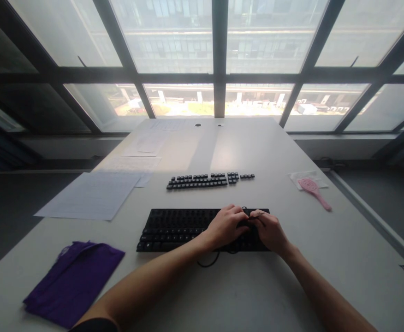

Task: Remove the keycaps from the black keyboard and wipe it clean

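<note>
Left hand (227, 225), right hand (269, 230): fingers curled close, grip unclear | keyboard (179, 226): under fingers, right part hand-covered | loose keys (198, 185): beyond fingers | purple cloth (75, 283): left of them | pink brush (310, 186): right

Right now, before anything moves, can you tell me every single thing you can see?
Desk: 1, white, centre
Keyboard: 1, black, near centre
Loose keycaps: dozens, black, beyond keyboard
Cable: 1, black, nearside of keyboard
Cloth: 1, purple, near left
Papers: several, white, left
Brush-like thing: 1, pink, right
Thin sheet: 1, white, partly under the pink thing
Desk openings: 2, dark, far end
Small item: 1, dark, right edge, unclear
Windows: many panes, pale, behind desk
Curtains: 2, bluish, far sides
Floor: 1, grey, both sides
Sleeve: 1, dark, left arm
Forearms: 2, bare, front
Left grip: 1, bare, keyboard's right half
Right grip: 1, bare, beside it
</note>
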{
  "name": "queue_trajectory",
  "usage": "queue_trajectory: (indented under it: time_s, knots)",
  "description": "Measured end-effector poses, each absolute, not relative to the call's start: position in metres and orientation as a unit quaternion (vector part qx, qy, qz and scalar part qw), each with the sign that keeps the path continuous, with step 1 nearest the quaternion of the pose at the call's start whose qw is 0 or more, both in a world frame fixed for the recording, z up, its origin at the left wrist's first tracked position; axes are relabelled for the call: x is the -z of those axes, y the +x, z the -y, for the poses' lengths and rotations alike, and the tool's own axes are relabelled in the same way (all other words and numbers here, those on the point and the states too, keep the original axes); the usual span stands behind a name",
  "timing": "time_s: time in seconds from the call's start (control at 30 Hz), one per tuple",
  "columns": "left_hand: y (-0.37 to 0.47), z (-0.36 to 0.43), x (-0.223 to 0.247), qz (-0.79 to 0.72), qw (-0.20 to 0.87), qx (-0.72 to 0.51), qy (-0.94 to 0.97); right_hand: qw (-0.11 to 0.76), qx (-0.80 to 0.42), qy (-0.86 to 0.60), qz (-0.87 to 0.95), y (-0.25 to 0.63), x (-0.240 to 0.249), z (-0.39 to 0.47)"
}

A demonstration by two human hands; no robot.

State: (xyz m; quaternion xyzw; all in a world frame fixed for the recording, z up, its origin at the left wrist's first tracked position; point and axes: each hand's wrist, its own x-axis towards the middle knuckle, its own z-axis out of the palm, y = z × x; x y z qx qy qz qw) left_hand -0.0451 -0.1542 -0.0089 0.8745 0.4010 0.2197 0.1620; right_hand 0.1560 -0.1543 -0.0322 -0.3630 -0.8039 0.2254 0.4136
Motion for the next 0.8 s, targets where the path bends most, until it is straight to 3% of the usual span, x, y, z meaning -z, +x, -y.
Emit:
queue_trajectory:
  time_s: [0.23,0.47,0.8]
  knots:
    - [-0.044,0.157,0.008,-0.411,0.192,-0.269,0.85,0.473,-0.305,-0.463,0.685,0.159,0.031,0.155]
    - [-0.048,0.156,0.009,-0.404,0.199,-0.305,0.839,0.458,-0.271,-0.473,0.702,0.154,0.031,0.156]
    - [-0.044,0.164,0.01,-0.382,0.081,-0.28,0.877,0.448,-0.296,-0.498,0.681,0.151,0.023,0.157]
